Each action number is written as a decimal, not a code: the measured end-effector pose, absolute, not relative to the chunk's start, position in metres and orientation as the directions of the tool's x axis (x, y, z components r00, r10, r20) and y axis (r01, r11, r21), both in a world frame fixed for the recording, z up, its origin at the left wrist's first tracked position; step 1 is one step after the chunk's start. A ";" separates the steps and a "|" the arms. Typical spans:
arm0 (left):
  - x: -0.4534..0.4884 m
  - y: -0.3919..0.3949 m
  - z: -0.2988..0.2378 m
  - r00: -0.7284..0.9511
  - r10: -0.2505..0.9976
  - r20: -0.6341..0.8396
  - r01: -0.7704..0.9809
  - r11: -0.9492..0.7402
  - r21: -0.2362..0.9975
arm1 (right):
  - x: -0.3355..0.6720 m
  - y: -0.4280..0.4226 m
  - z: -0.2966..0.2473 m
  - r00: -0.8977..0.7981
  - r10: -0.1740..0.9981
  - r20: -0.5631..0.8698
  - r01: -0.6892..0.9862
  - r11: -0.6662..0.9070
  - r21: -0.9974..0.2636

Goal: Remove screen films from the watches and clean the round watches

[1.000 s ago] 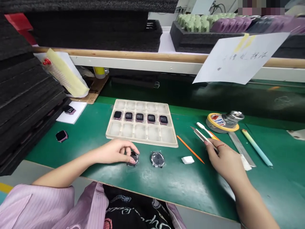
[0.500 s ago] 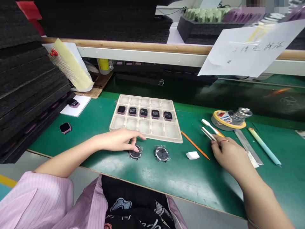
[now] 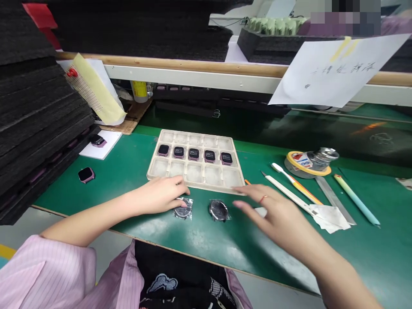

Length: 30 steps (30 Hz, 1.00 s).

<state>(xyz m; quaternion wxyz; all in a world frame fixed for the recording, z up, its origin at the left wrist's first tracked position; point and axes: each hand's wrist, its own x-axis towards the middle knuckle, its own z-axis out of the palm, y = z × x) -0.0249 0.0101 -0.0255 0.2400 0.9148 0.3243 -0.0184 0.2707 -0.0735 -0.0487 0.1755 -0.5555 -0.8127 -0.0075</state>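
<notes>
Two bagged parts near desk's front edge: our left hand (image 3: pixel 162 195) pins one bagged part (image 3: pixel 183 210); right hand (image 3: pixel 273 214) loose, empty, over the other (image 3: pixel 219 210). Risk: sleeve knocks tray (image 3: pixel 151 171).

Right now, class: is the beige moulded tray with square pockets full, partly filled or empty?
Partly filled. The beige moulded tray holds five dark-screened pink watch bodies in its middle row; the front and back rows look empty.
</notes>
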 end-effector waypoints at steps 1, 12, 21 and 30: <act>-0.026 0.007 -0.027 0.774 0.606 -0.182 0.621 -0.669 0.409 | 0.259 -0.075 -0.046 -0.398 0.880 0.260 0.858 0.457 -0.235; -0.032 -0.019 -0.038 0.617 0.732 -0.290 0.608 -0.208 0.766 | 0.234 -0.051 -0.038 -0.509 0.843 0.175 0.802 0.538 -0.259; 0.015 0.015 -0.030 0.576 0.769 -0.278 0.150 0.234 0.960 | 0.224 -0.026 -0.025 -0.190 0.692 0.697 0.628 0.631 -0.455; 0.024 0.006 -0.050 0.623 0.718 -0.310 -0.055 0.435 0.899 | 0.220 -0.038 -0.054 -0.255 0.630 0.734 0.575 0.709 -0.408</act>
